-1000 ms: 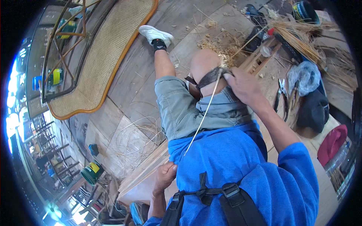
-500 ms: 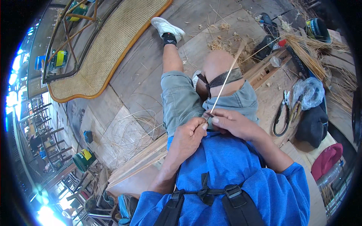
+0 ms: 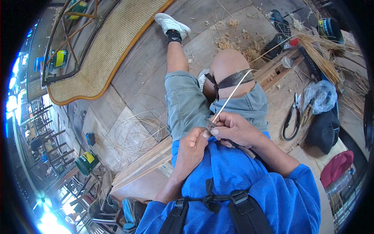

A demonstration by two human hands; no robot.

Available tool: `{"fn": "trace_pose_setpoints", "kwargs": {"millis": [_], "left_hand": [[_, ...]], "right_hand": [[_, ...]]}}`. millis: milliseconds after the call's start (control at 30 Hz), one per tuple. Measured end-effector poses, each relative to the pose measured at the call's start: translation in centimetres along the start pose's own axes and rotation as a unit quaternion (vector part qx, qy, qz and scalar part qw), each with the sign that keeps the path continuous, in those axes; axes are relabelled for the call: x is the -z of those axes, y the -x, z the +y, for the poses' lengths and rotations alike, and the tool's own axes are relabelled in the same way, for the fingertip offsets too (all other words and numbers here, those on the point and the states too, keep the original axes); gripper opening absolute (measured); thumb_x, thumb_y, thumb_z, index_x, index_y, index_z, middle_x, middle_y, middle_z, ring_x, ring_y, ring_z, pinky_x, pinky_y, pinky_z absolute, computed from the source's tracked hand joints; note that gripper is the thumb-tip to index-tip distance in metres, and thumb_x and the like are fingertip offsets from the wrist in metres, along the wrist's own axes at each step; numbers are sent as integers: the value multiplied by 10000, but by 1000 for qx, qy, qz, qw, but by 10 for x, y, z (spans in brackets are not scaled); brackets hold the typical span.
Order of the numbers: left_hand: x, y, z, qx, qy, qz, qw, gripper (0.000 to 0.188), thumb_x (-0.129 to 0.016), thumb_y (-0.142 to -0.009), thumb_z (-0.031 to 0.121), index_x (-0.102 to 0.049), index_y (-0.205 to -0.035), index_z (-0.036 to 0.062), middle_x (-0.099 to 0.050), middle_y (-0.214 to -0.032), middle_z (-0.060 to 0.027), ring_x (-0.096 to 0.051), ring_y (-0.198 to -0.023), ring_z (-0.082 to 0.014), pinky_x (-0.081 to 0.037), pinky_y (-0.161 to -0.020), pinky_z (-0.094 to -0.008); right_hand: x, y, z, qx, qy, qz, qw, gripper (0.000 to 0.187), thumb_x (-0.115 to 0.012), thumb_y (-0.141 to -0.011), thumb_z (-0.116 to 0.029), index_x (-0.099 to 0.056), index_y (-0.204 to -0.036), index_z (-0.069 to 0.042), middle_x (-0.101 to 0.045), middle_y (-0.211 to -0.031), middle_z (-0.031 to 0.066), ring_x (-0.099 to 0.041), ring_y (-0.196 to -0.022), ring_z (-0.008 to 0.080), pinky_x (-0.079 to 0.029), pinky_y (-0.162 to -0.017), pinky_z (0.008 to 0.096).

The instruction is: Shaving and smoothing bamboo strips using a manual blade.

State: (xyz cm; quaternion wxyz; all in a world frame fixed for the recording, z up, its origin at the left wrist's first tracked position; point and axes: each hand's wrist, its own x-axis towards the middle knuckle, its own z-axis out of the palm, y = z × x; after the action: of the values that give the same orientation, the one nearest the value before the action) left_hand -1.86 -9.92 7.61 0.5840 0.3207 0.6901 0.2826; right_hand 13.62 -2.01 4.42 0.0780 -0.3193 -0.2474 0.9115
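Both hands meet in front of my blue shirt, over my lap. My right hand (image 3: 235, 130) is closed around a dark, narrow knife (image 3: 246, 151); its handle end sticks out below the palm and its tip shows beyond the fingers. A pale, thin cane strip (image 3: 232, 93) rises from between the hands and runs over my right knee, bending at its far end. My left hand (image 3: 193, 145) is closed, thumb against fingers, at the strip's near end; the exact pinch point is hidden. A dark cloth band (image 3: 235, 80) is tied round the right knee.
Shears (image 3: 292, 119), a clear plastic bag (image 3: 324, 96) and a dark cap (image 3: 322, 132) lie at my right. Beyond them sits a cane bundle (image 3: 317, 58). A woven cane panel (image 3: 101, 58) stands far left. Loose strips (image 3: 136, 134) coil on the floor, with shavings (image 3: 226, 42) ahead.
The cane strip has tilted lower to the right and its far end now bends over the knee. My left hand has shifted slightly down and left; the knife's handle end has come into view.
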Motion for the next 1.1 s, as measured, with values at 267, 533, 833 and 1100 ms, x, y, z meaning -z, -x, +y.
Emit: {"fn": "trace_pose_setpoints", "kwargs": {"millis": [267,533,833,1100], "left_hand": [[29,32,-9,50,-23,-53,997,185,-493,-918,171,-581,-890,10,-512,-695,21,-438,-633,-40,-371,-562,-201],[89,83,-33,122,-24,-80,989,189,-502,-892,175,-587,-875,8,-554,-684,4,-481,-581,-82,-393,-545,-231],[18,-5,3,-155,-183,-35,970,283,-509,-884,197,-531,-1105,23,-576,-1044,-222,-575,-974,-320,-443,-830,-374],[-15,-21,6,-114,-99,22,988,126,-519,-872,127,-571,-915,20,-598,-726,-181,-613,-607,-243,-454,-542,-329]], "right_hand": [[30,12,-4,71,-21,60,995,203,-588,-850,-128,-494,-993,-18,-469,-636,8,-426,-422,74,-337,-374,198],[54,30,-30,80,19,182,980,165,-569,-838,-115,-516,-958,-15,-478,-613,19,-439,-410,81,-333,-366,204],[7,16,-9,117,28,96,988,196,-582,-853,-129,-488,-997,-33,-493,-703,-14,-439,-484,49,-342,-409,191],[3,13,-9,97,92,91,987,232,-601,-844,-136,-475,-1005,-27,-498,-728,-7,-436,-499,42,-357,-420,184]]}}
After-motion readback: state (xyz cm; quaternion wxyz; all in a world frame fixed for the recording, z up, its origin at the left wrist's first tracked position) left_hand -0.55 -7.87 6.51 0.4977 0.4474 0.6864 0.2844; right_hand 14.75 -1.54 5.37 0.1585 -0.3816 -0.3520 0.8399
